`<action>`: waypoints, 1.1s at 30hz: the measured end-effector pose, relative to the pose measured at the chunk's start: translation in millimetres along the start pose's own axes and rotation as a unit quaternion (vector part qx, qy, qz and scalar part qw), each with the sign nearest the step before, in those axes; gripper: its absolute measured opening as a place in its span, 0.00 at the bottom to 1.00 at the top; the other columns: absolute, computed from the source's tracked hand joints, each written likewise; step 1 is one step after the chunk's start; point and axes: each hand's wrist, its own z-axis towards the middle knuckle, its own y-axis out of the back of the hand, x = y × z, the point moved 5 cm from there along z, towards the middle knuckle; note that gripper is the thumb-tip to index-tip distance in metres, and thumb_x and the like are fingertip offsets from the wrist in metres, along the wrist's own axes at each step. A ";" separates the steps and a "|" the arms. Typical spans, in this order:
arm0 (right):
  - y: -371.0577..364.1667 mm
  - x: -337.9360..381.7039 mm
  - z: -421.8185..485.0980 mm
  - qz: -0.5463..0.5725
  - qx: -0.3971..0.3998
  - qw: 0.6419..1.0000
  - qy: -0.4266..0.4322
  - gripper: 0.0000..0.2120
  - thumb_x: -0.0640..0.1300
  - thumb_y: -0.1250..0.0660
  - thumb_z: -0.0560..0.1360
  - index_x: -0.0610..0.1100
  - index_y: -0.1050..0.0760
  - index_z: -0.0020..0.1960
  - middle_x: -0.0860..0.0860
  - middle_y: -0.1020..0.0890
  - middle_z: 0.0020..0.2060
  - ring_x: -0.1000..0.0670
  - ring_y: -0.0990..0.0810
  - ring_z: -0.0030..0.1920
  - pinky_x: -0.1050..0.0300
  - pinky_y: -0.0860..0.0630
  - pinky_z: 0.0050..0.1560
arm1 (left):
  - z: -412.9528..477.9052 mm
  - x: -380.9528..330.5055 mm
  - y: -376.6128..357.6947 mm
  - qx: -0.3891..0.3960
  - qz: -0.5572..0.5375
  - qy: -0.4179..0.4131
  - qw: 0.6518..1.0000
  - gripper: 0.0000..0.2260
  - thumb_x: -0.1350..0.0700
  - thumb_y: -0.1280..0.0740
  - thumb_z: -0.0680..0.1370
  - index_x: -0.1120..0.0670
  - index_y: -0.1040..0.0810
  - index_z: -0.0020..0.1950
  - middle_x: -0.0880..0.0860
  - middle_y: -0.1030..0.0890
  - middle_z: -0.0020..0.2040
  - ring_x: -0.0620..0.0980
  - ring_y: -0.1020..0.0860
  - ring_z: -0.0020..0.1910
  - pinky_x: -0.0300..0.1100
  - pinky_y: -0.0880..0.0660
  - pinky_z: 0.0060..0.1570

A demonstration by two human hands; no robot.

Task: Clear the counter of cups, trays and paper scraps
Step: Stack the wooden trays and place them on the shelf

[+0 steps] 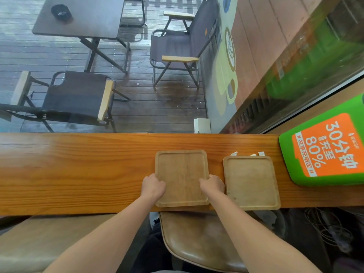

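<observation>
Both grips clamped on one tray: left hand (154, 186) on its 9 o'clock edge, right hand (212, 185) on its 3 o'clock edge, thumbs over the rim. Held tray (182, 174) sits at the desk's (78, 170) near edge. Second tray (251, 181) lies just beside at 3 o'clock, right hand nearer. Paper scraps (248, 154) at its 12 o'clock edge. Likely next: stack it on the second tray.

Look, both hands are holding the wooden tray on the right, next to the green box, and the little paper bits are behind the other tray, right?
Not quite. The head view shows the left hand and right hand gripping the left tray. The right tray, beside the green box, is untouched, and the paper scraps lie behind it.
</observation>
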 end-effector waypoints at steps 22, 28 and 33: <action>3.3 -9.1 -9.5 0.010 0.034 0.999 -0.008 0.25 0.47 0.36 0.80 0.43 0.35 0.75 0.44 0.28 0.70 0.43 0.28 0.69 0.48 0.27 0.65 | 8.2 11.3 -0.4 0.070 -0.023 -0.021 0.997 0.18 0.60 0.41 0.79 0.61 0.28 0.68 0.59 0.24 0.62 0.58 0.23 0.56 0.52 0.21 0.56; 20.9 -10.1 -27.7 0.014 0.066 0.998 -0.014 0.24 0.47 0.37 0.81 0.40 0.34 0.74 0.43 0.27 0.68 0.42 0.27 0.67 0.48 0.25 0.63 | -7.9 3.4 8.5 0.039 0.060 -0.001 0.997 0.24 0.54 0.38 0.78 0.60 0.36 0.71 0.61 0.31 0.68 0.60 0.26 0.59 0.52 0.22 0.55; 52.2 -14.1 -48.2 -0.010 0.040 0.999 0.026 0.18 0.51 0.36 0.78 0.42 0.25 0.63 0.48 0.22 0.51 0.47 0.23 0.52 0.53 0.22 0.52 | -25.2 -36.3 12.7 0.001 0.128 -0.065 0.990 0.28 0.52 0.36 0.77 0.58 0.39 0.75 0.61 0.31 0.71 0.61 0.26 0.64 0.50 0.24 0.54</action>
